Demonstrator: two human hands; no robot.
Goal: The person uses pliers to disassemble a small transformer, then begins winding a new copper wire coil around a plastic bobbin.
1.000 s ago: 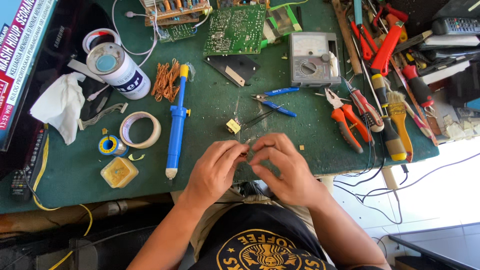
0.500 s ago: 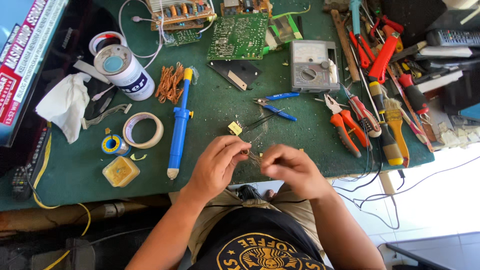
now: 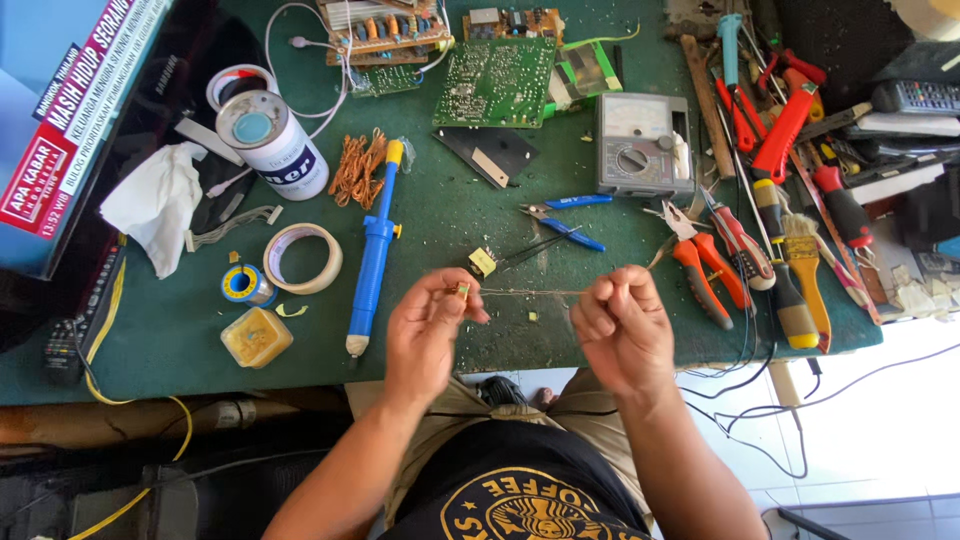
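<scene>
My left hand [image 3: 425, 330] pinches a small yellow component [image 3: 462, 291] between thumb and fingertips. A thin wire [image 3: 530, 293] runs taut from that component to my right hand [image 3: 622, 325], which grips its other end with closed fingers. Both hands hover over the front edge of the green work mat [image 3: 440, 230]. Just beyond the wire lie a second small yellow component [image 3: 482, 262] and blue-handled tweezers-like pliers [image 3: 560, 215].
A blue desoldering pump [image 3: 373, 250], tape roll [image 3: 302, 258], solder spool [image 3: 245, 285], yellow flux tub [image 3: 257, 337] and white can [image 3: 272, 145] lie left. Circuit boards [image 3: 495, 80] and a grey multimeter [image 3: 642, 145] sit behind. Orange pliers [image 3: 700, 265], screwdrivers and a brush [image 3: 805, 280] crowd the right.
My hands have moved apart, the right going rightward, and the thin wire is now drawn out taut between them. The view has shifted slightly.
</scene>
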